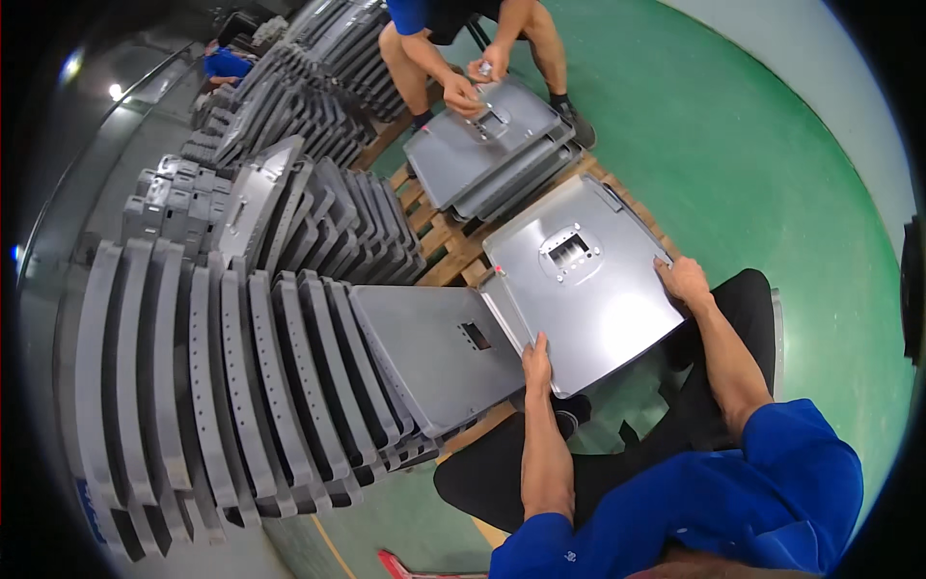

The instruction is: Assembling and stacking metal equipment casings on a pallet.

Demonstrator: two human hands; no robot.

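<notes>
Grey metal panel [617, 314], one, held by two hands [686, 280]

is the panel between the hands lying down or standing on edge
Lying down: the panel shows its broad side upward, left hand and right hand at its edges. Cannot tell if it is quite level.

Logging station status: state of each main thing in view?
Held panel: cutout side up
Left hand: gripping its left edge
Right hand: gripping its right edge
Adjacent panel: unheld, cutout exposed
Left panel row: standing on edge
Co-worker's panels: stacked
Co-worker's hands: over that stack
Wooden pallet: partly covered
</notes>
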